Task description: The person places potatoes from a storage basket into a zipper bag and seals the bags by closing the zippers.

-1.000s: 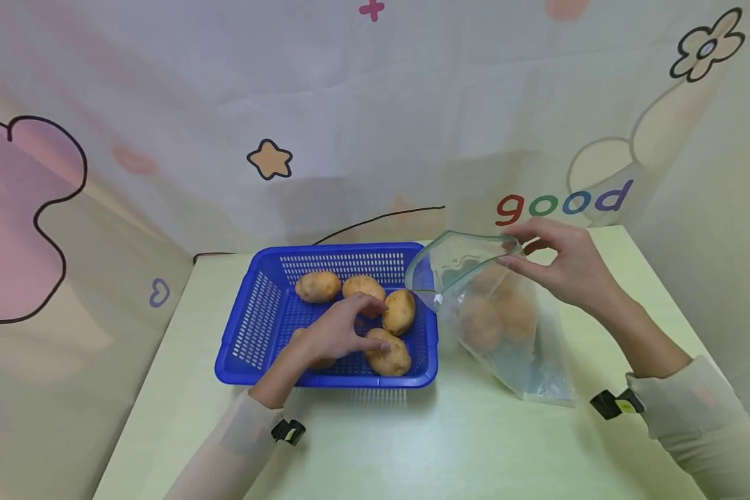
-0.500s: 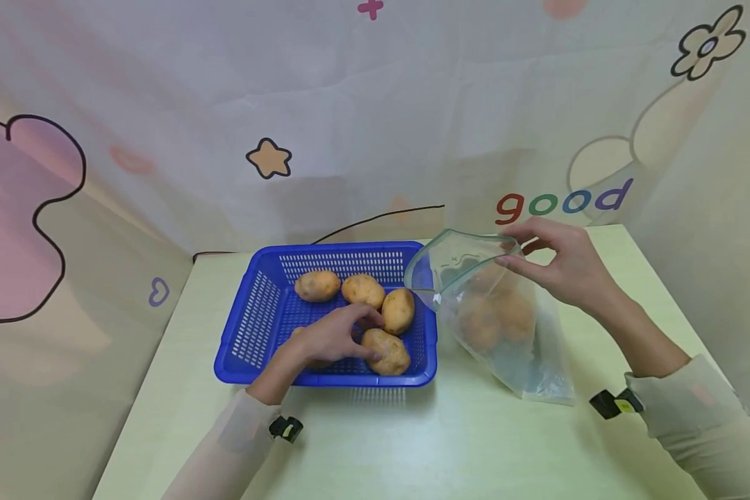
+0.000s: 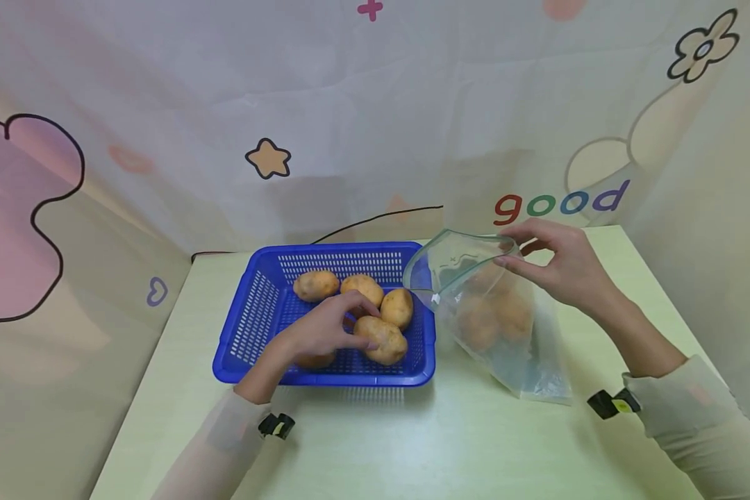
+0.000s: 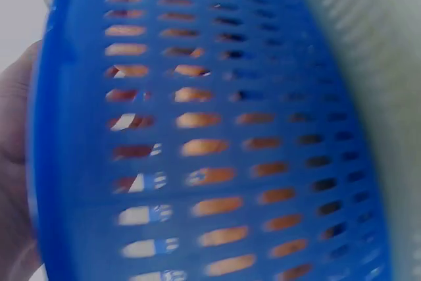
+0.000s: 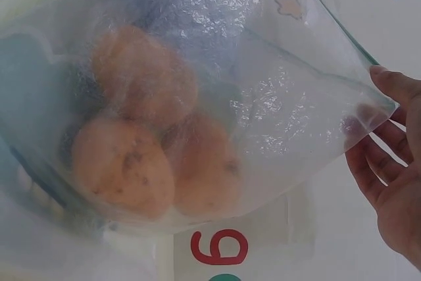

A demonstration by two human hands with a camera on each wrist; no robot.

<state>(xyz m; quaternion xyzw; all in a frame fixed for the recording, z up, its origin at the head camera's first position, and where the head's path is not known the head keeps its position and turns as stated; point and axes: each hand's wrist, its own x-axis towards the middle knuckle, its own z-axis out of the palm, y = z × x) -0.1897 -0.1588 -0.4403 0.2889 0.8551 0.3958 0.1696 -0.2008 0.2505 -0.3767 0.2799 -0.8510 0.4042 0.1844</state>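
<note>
Inside the blue plastic basket [image 3: 325,380], my left hand [image 3: 321,326] grips a potato [image 3: 384,342] between thumb and fingers at the front right. Several other potatoes lie around it, among them one at the back left [image 3: 315,285] and one at the right [image 3: 396,309]. My right hand [image 3: 556,260] pinches the rim of a clear zip bag [image 3: 546,368], whose mouth gapes toward the basket. Potatoes [image 5: 125,169] show through the bag in the right wrist view. In the left wrist view the basket's slotted wall [image 4: 197,129] hides most of the left hand.
Basket and bag stand side by side on a pale green table [image 3: 375,444]. Behind the table hangs a printed cloth [image 3: 362,139] with drawings and the word good. A white zip slider [image 3: 435,298] sits on the bag's rim, overlapping the basket's right edge.
My left hand has closed on the front right potato and raised it slightly, up and to the left. The right hand and the bag have stayed in place.
</note>
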